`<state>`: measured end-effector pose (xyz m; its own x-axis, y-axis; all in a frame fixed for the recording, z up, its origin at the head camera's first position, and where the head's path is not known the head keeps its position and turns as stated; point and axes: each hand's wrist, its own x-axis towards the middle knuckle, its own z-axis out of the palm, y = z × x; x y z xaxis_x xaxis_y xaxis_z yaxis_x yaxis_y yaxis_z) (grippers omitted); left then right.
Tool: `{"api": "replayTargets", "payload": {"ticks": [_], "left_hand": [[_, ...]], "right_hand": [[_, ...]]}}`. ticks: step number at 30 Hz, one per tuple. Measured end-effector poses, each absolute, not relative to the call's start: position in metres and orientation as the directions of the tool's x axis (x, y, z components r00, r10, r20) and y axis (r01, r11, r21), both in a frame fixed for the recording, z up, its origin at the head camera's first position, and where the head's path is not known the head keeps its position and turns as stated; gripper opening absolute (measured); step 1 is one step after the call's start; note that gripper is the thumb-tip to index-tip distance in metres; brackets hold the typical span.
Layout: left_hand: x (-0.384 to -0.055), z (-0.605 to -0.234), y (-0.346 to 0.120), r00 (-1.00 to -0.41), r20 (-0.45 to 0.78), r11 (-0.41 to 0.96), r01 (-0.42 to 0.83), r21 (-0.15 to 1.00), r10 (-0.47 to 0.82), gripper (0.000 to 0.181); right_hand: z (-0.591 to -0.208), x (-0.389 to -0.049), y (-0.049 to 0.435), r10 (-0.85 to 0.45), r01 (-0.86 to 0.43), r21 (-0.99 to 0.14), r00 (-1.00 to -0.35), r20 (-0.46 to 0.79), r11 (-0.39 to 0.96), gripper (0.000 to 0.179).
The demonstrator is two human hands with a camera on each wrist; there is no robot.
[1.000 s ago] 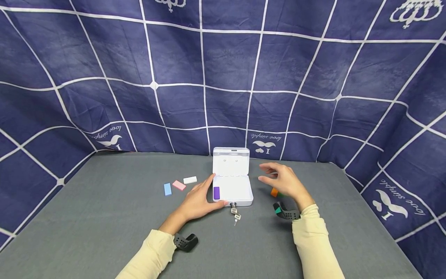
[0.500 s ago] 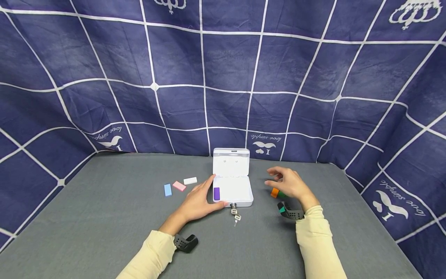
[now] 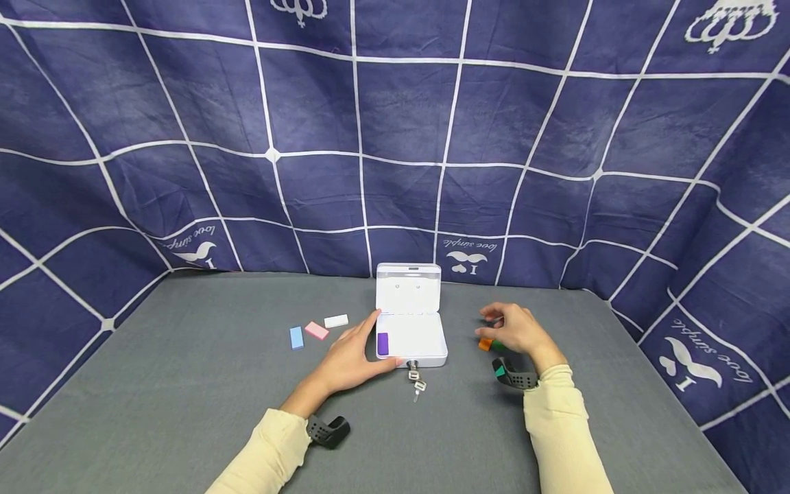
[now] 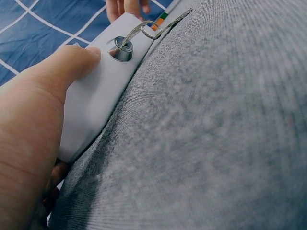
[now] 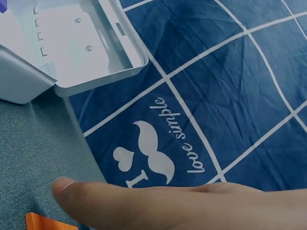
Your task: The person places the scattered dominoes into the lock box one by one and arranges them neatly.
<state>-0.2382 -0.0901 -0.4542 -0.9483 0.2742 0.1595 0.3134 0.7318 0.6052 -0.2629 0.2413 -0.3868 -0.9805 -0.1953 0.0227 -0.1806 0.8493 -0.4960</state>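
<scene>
A small white cash box (image 3: 415, 334) stands on the grey table with its lid raised, a purple block (image 3: 383, 344) lying inside at the left. My left hand (image 3: 352, 355) grips its left front corner, thumb on the front wall beside the lock (image 4: 121, 49), fingers along the left side. From that lock hangs a key ring with a second key (image 3: 420, 386). Right of the box, my right hand (image 3: 517, 331) hovers with loosely bent fingers close over an orange block (image 3: 485, 344) and a green block (image 3: 498, 346), which it partly hides.
Left of the box lie a blue block (image 3: 297, 337), a pink block (image 3: 317, 331) and a white block (image 3: 336, 320). A blue curtain with white lines (image 3: 401, 192) rises behind the table's far edge.
My right hand has moved right and a little nearer to me, ending over the orange and green blocks. The left hand keeps its grip on the box.
</scene>
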Motion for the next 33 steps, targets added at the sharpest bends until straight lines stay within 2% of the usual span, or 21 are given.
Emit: {"api": "replayTargets", "payload": {"ticks": [16,33], "left_hand": [[-0.2386,-0.4546,-0.0915,-0.944,0.182,0.725,0.329,0.605,0.277,0.105],[-0.2377,-0.4549,-0.0913,-0.946,0.156,0.723,0.319,0.612,0.286,0.106]], "right_hand": [[-0.3892,-0.2609,0.2398,-0.146,-0.074,-0.495,-0.983,-0.108,0.866,0.045],[-0.3909,-0.2596,0.2428,-0.123,-0.053,-0.446,-0.984,-0.129,0.893,0.049]]}}
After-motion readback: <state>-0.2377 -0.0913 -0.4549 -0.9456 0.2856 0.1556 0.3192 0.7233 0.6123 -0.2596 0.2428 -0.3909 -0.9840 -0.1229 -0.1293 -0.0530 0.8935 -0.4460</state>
